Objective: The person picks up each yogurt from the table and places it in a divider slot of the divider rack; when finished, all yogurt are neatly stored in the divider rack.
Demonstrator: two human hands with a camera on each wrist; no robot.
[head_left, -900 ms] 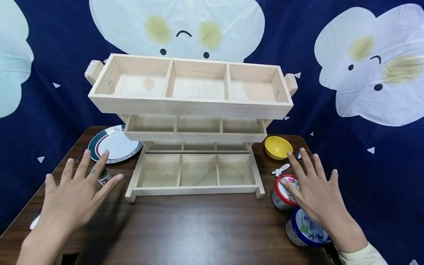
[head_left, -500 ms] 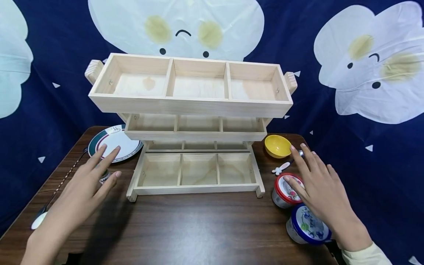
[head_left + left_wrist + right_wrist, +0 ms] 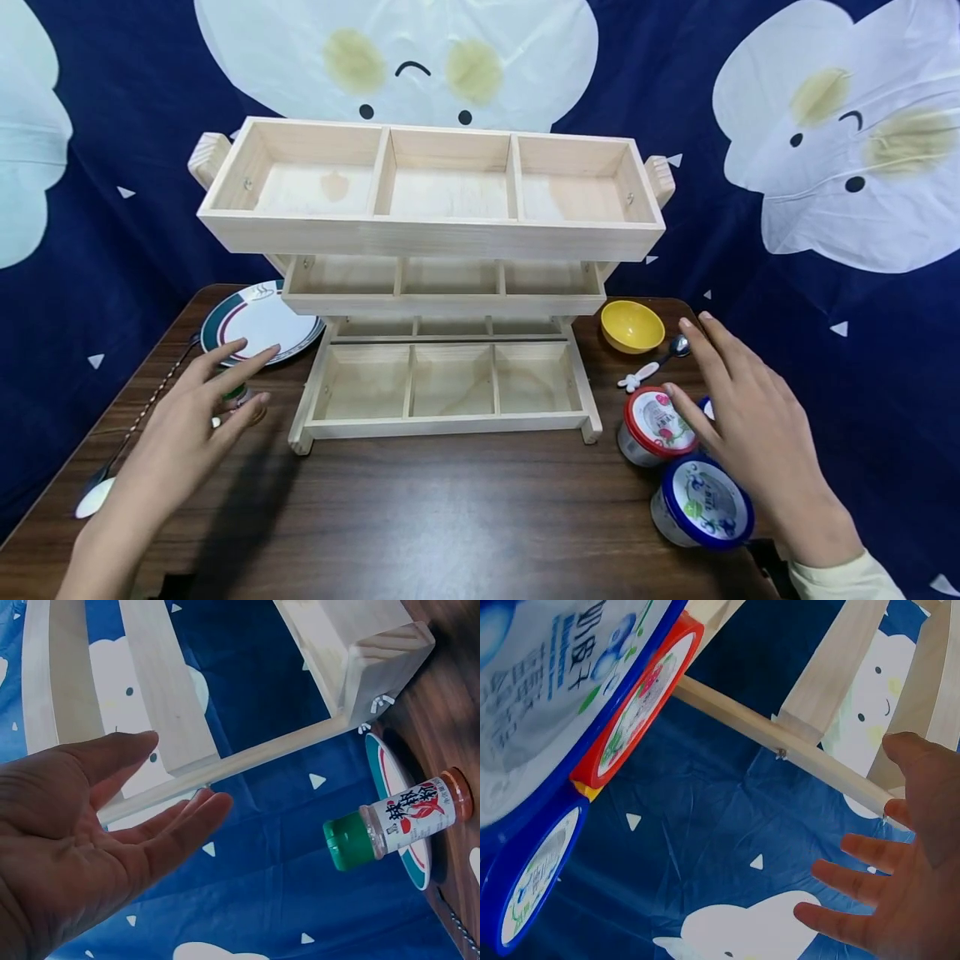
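My left hand (image 3: 183,425) hovers over the left part of the table, fingers relaxed and holding nothing. Just beyond its fingers stands a green-capped seasoning bottle (image 3: 416,814), mostly hidden by the hand in the head view. My right hand (image 3: 772,442), also holding nothing, is held up with fingers extended beside a red-lidded tub (image 3: 658,423) and a blue-lidded tub (image 3: 707,502). Another blue-lidded tub (image 3: 540,877) is largely covered by that hand in the head view. Between the hands stands a tiered wooden rack (image 3: 431,237) with divided compartments, nothing in them.
A green-rimmed plate (image 3: 262,321) lies left of the rack, near a long twisted-handle utensil (image 3: 153,404) and a white spoon-like end (image 3: 95,497). To the right are a yellow bowl (image 3: 632,327) and a rabbit-handled spoon (image 3: 637,377). A blue cloud-print curtain (image 3: 112,225) hangs behind.
My left hand has turned sideways and its spread fingers have come closer together. The right hand has shifted to the right, uncovering more of the tubs and the rabbit-handled spoon.
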